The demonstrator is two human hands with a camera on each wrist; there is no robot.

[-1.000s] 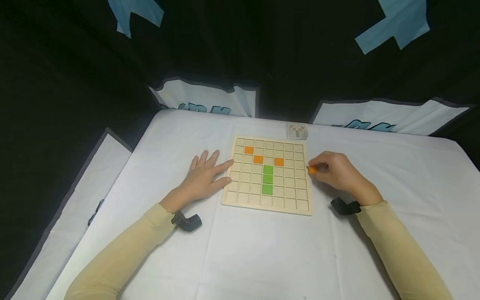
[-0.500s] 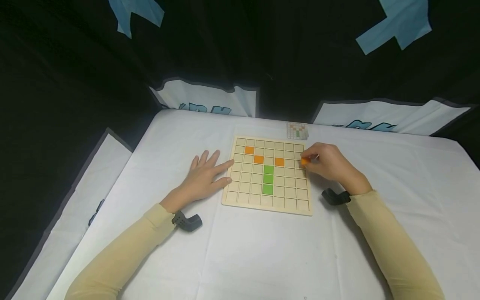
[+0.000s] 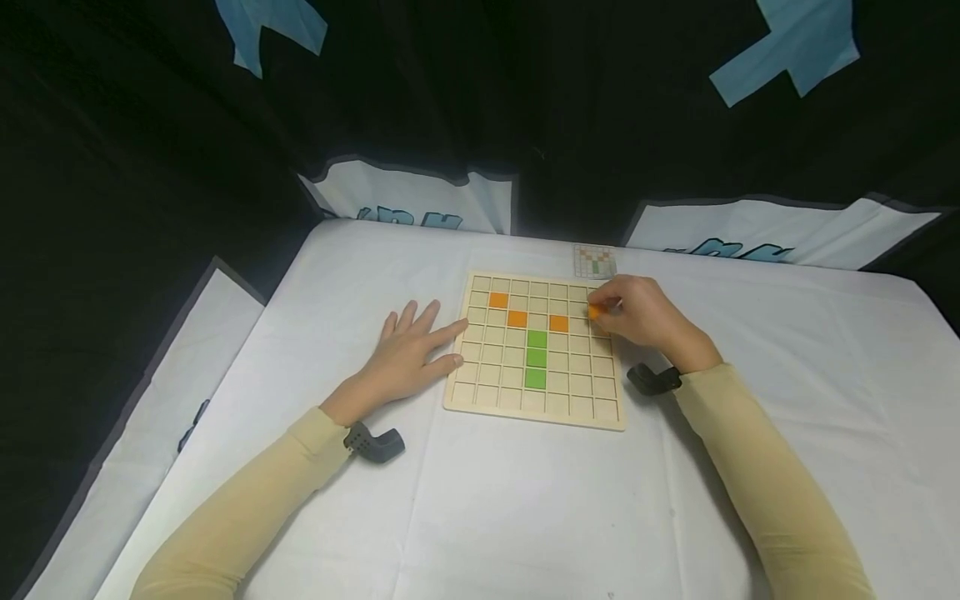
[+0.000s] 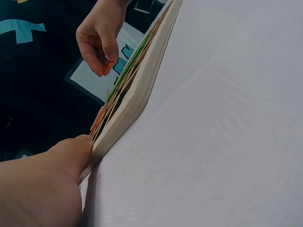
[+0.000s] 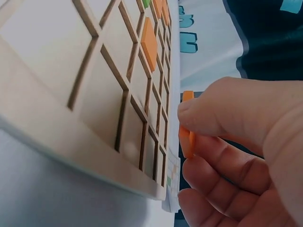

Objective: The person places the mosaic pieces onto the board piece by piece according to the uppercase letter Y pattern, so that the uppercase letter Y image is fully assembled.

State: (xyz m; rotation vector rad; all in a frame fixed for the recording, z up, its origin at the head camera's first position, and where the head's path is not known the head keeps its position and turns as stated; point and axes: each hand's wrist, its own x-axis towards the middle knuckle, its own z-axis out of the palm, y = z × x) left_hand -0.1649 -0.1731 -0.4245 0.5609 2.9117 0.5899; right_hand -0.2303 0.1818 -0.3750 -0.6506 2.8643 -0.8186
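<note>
A light wooden grid board lies flat on the white table, with square cells. Three orange tiles, one of them this orange tile, and a column of three green tiles sit in its cells. My right hand pinches another orange tile between thumb and fingers, held above the board's upper right part. In the right wrist view the tile stands edge-on, clear of the cells. My left hand lies spread on the table, forefinger and thumb resting on the board's left edge.
Behind the board lies a small pattern card showing a coloured grid. White cloth covers the table. A black curtain with blue tape hangs behind it. Each wrist carries a dark camera mount.
My right hand has carried the orange tile from beside the board's right edge up and left, over its right-hand columns. The left hand and the set tiles have stayed put.
</note>
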